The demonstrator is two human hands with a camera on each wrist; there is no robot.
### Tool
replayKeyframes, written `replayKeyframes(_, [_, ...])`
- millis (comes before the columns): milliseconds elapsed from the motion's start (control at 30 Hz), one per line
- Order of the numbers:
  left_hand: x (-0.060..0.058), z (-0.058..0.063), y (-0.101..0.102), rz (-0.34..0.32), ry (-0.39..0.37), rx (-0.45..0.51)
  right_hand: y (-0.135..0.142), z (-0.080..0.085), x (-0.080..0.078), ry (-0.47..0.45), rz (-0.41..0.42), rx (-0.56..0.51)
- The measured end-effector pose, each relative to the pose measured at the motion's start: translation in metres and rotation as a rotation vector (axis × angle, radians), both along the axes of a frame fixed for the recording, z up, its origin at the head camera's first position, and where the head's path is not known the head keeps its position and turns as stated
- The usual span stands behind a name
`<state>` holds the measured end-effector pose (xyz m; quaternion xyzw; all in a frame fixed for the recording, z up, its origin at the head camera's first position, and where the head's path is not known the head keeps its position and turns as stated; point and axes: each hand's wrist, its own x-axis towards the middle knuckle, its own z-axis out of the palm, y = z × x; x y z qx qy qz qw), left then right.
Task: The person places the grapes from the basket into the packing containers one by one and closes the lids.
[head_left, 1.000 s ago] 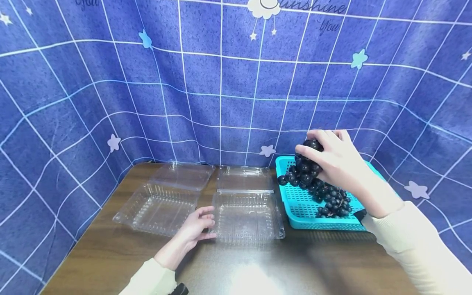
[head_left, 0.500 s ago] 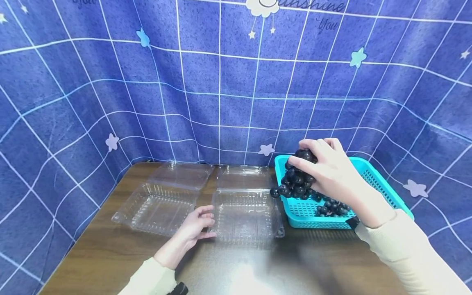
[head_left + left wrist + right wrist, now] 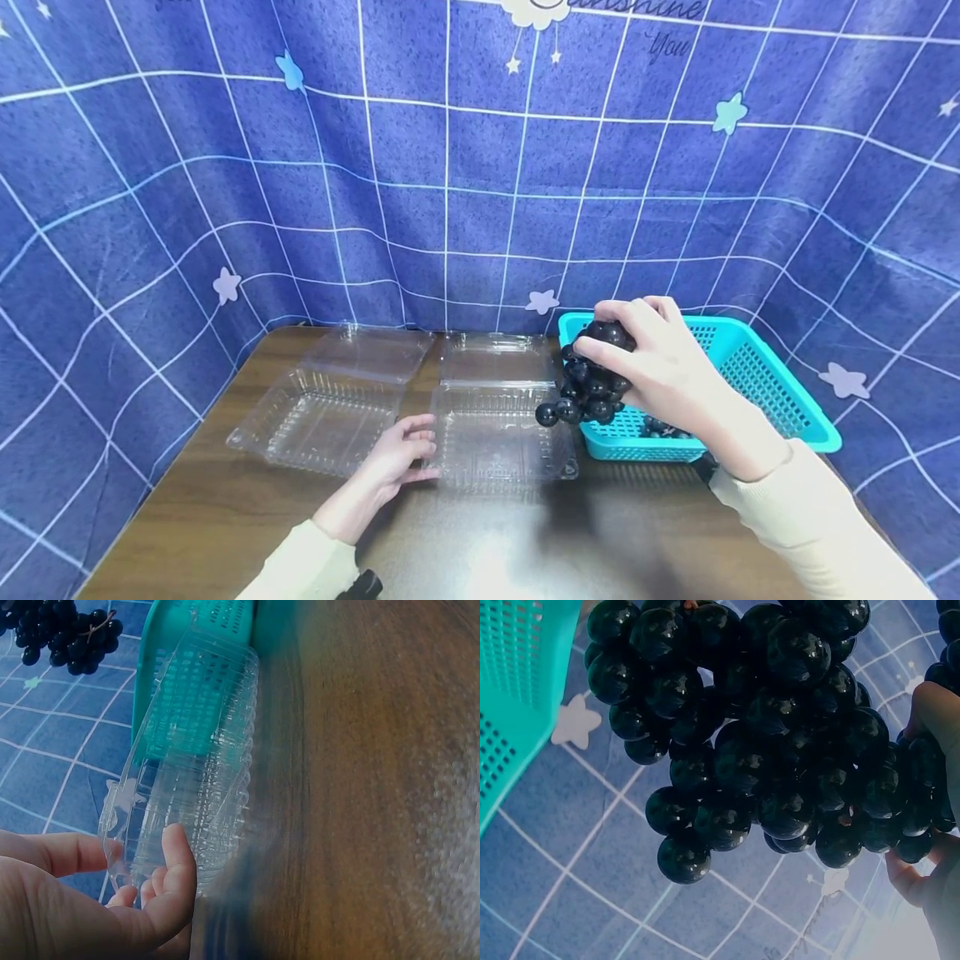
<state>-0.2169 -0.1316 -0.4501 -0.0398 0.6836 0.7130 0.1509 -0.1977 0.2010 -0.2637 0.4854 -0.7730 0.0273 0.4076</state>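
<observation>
My right hand (image 3: 660,358) grips a bunch of black grapes (image 3: 592,383) from above. The bunch hangs over the left wall of a turquoise basket (image 3: 780,392), its lowest grapes near the right end of a clear plastic clamshell container (image 3: 495,437). In the right wrist view the grapes (image 3: 765,750) fill most of the picture, with fingers at the right edge. My left hand (image 3: 397,458) touches the left side of that container, fingers spread and relaxed. The left wrist view shows the hand (image 3: 127,900) at the container's end (image 3: 187,787). Its lid lies folded back.
Left of the left hand stands a second clear clamshell container (image 3: 322,421), also with its lid laid back. More grapes (image 3: 663,427) lie in the basket, partly hidden by the right arm. A blue gridded cloth (image 3: 405,208) hangs behind the brown table (image 3: 225,533).
The right hand has carried the grape bunch left and lower, from above the basket to past its left wall. The left hand has stayed by the container.
</observation>
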Motion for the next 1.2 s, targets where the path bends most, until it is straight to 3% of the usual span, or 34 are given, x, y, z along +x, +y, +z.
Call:
replayKeyframes(400, [0.001,-0.001,0.001,0.001,-0.005,0.008,-0.016,-0.021,0.0,0.005,0.059,-0.009])
replayKeyframes(1200, [-0.003,-0.003,0.001,0.009,-0.003,0.01,-0.033,-0.047,-0.002,-0.062,0.078,0.029])
